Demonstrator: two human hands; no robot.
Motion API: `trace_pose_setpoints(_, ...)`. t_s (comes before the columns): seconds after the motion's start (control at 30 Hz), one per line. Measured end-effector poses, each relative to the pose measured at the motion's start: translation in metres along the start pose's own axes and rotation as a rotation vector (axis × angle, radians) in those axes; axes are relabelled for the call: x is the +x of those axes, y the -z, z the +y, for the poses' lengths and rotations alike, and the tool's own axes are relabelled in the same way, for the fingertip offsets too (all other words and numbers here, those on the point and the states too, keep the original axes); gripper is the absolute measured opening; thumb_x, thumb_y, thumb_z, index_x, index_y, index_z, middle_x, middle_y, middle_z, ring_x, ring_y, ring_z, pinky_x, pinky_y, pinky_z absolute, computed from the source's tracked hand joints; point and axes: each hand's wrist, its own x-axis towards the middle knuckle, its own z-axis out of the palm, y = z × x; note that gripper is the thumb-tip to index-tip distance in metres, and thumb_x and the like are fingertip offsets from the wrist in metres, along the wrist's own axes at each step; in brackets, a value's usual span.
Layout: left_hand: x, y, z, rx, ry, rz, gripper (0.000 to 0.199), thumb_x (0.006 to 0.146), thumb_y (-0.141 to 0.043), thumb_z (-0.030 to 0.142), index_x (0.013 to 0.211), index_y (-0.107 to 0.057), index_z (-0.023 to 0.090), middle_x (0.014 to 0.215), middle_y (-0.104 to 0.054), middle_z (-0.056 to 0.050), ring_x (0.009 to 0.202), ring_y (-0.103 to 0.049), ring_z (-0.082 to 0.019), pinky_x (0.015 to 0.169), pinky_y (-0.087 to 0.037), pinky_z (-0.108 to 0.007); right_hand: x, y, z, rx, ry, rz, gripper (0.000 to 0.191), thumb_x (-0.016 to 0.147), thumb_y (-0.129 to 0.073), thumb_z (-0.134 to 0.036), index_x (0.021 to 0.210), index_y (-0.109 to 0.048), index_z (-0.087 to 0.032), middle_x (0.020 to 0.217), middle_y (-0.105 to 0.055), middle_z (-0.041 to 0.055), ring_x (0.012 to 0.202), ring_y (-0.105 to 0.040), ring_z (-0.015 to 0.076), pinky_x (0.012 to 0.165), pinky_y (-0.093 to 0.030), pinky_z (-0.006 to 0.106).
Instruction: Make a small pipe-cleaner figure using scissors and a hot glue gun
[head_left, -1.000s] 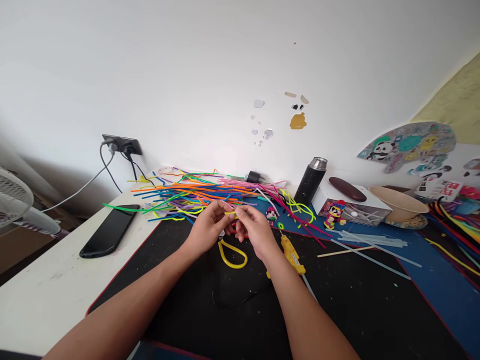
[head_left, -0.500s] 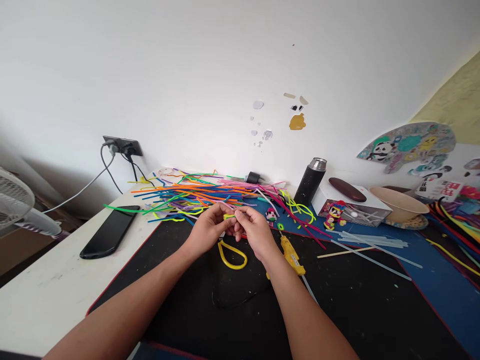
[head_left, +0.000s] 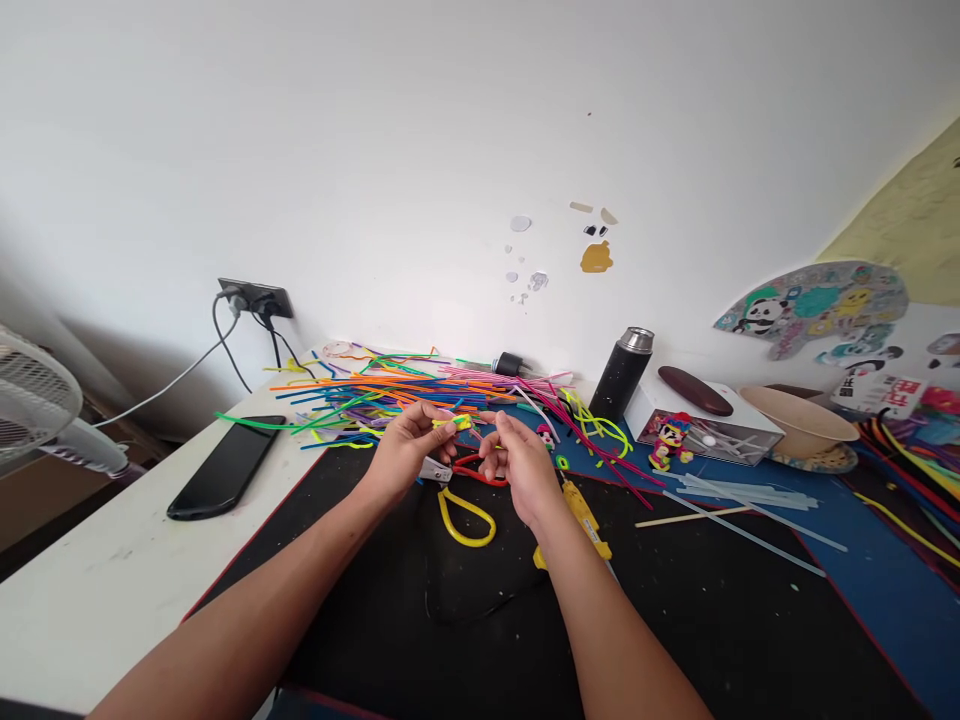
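Between the thumb and fingers of my left hand [head_left: 405,452] is a small yellow piece of bent pipe cleaner [head_left: 454,423]. My right hand [head_left: 523,462] is just to its right, fingers bent but apart, with nothing visible held. Below the hands, on the black mat, lie scissors with a metal head [head_left: 435,470] and a yellow loop handle [head_left: 470,541]; a red handle [head_left: 480,470] shows partly behind my right fingers. A yellow glue gun [head_left: 587,520] lies beside my right wrist, partly covered by the forearm.
Loose coloured pipe cleaners [head_left: 375,385] spread along the wall. A phone [head_left: 226,468] lies left. Toward the right are a black flask [head_left: 621,375], a small figure [head_left: 670,442], clear glue sticks [head_left: 742,485], a wooden stick [head_left: 686,517] and a bowl [head_left: 796,415].
My hands have moved apart. The right hand has let go of the yellow piece, which stays in my left fingers. The red handle now shows between them. The view has shifted slightly.
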Motion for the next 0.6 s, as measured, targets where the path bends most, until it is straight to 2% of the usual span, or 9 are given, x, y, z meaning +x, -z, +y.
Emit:
trace_pose_setpoints(0.2,-0.004,-0.003,-0.001,0.09,-0.029,-0.065,0.039,0.076,-0.088,0.044,0.085,-0.06,0.019,0.066,-0.067,0.002,0.054,-0.064,-0.014,0.052,-0.053,-0.025,-0.003,-0.006,0.003,-0.062,-0.002,-0.067,0.057,0.083,-0.07,-0.07,0.108,-0.07,-0.019,0.066,-0.064,-0.0025,0.04,-0.056,0.0104,0.046,-0.045,0.025)
trace_pose_setpoints(0.37,-0.01,-0.011,-0.003,0.138,-0.076,-0.14,0.036,0.083,-0.082,0.046,0.086,-0.06,0.019,0.068,-0.066,0.002,0.059,-0.063,-0.013,0.056,-0.051,-0.024,-0.003,-0.009,0.009,-0.115,0.034,-0.108,0.048,0.081,-0.077,-0.063,0.094,-0.067,-0.018,0.064,-0.063,-0.0033,0.041,-0.055,0.0107,0.043,-0.043,0.025)
trace_pose_setpoints(0.47,-0.011,-0.014,-0.004,0.158,-0.062,-0.157,0.037,0.083,-0.081,0.047,0.088,-0.059,0.019,0.069,-0.066,0.002,0.058,-0.061,-0.013,0.055,-0.05,-0.024,-0.003,-0.008,0.01,-0.133,0.049,-0.12,0.042,0.081,-0.077,-0.058,0.09,-0.066,-0.019,0.061,-0.062,-0.0036,0.042,-0.056,0.0112,0.044,-0.043,0.025)
trace_pose_setpoints(0.6,-0.009,-0.012,-0.002,0.148,-0.008,-0.196,0.042,0.08,-0.084,0.046,0.099,-0.06,0.019,0.072,-0.065,0.002,0.06,-0.063,-0.014,0.057,-0.053,-0.026,-0.001,-0.006,0.01,-0.119,0.043,-0.127,0.04,0.081,-0.078,-0.055,0.094,-0.068,-0.019,0.062,-0.063,-0.0031,0.044,-0.059,0.0128,0.047,-0.047,0.026)
